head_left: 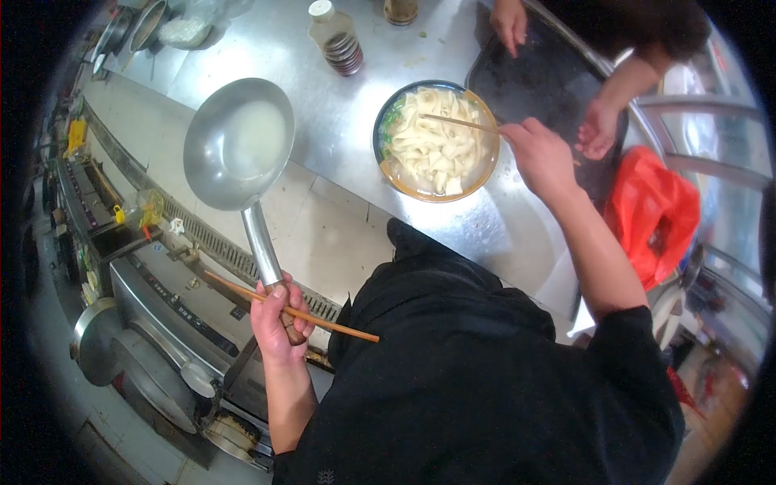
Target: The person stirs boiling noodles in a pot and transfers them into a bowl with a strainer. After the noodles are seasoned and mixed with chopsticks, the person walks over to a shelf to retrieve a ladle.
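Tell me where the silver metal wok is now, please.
In the head view, the silver metal wok is left of the round bowl of white noodles, held by its handle in the person's bare left hand.

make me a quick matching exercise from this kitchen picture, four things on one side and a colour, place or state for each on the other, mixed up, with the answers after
Column one
1. pan
2. noodles
3. bag at the right of the view
4. bottle

Column two
A. bright red
B. topped with a white cap
C. gripped by its handle in the left hand
D. in the bowl, beside chopped greens

Right pairs: 1-C, 2-D, 3-A, 4-B
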The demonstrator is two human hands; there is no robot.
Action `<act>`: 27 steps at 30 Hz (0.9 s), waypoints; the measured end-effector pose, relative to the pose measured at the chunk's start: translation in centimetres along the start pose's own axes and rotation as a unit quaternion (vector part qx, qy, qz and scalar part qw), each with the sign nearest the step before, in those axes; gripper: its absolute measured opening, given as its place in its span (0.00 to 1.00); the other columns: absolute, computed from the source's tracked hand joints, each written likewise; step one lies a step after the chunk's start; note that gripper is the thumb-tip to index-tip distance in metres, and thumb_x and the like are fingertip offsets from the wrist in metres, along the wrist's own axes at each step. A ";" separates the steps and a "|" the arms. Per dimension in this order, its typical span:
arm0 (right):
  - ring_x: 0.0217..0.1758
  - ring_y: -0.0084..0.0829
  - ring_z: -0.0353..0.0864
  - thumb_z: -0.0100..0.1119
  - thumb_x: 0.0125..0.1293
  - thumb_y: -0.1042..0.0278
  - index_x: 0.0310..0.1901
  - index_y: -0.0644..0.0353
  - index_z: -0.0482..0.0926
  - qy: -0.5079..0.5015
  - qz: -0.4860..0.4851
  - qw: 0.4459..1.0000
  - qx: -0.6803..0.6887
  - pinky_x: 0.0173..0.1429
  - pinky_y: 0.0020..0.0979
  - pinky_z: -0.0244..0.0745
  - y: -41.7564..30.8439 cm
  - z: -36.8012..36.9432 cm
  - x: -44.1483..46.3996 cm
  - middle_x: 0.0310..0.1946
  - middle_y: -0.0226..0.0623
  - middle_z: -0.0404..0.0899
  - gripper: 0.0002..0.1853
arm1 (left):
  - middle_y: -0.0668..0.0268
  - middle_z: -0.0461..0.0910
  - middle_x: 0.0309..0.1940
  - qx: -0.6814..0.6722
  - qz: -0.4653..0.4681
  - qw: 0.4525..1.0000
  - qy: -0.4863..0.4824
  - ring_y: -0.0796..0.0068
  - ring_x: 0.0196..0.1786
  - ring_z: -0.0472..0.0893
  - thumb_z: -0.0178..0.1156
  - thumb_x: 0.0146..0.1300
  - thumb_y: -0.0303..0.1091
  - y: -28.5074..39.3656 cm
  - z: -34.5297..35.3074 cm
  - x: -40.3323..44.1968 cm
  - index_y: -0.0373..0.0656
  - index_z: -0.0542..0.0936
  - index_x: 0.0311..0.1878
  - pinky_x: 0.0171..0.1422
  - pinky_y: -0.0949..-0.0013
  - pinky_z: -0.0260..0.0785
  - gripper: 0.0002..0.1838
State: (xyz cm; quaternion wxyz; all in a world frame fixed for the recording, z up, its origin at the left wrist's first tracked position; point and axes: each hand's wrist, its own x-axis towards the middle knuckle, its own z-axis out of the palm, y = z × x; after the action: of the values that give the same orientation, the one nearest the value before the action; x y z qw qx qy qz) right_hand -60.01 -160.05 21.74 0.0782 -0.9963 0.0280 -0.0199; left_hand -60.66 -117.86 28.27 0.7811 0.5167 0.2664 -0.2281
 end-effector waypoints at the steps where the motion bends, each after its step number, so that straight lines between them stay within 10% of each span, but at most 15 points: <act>1: 0.32 0.44 0.79 0.50 0.59 0.70 0.39 0.52 0.79 -0.002 0.007 1.000 0.004 0.35 0.42 0.75 0.0 -0.1 -0.1 0.28 0.39 0.73 0.09 | 0.64 0.70 0.23 -0.001 -0.003 1.000 -0.002 0.80 0.13 0.66 0.55 0.63 0.34 0.0 0.0 0.0 0.38 0.68 0.46 0.12 0.77 0.59 0.13; 27: 0.32 0.43 0.79 0.53 0.58 0.70 0.41 0.53 0.79 -0.028 0.074 0.997 -0.002 0.35 0.42 0.75 -2.0 -1.4 -1.1 0.29 0.40 0.73 0.09 | 0.64 0.70 0.23 0.004 -0.033 0.999 -0.005 0.79 0.13 0.66 0.56 0.62 0.34 0.5 0.8 1.9 0.38 0.68 0.45 0.12 0.76 0.60 0.13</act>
State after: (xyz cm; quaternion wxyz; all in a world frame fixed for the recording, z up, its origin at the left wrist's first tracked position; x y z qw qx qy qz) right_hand -61.06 -158.28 23.43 0.0783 -0.9919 0.0990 0.0136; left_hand -58.76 -118.54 27.65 0.7724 0.5095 0.2789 -0.2570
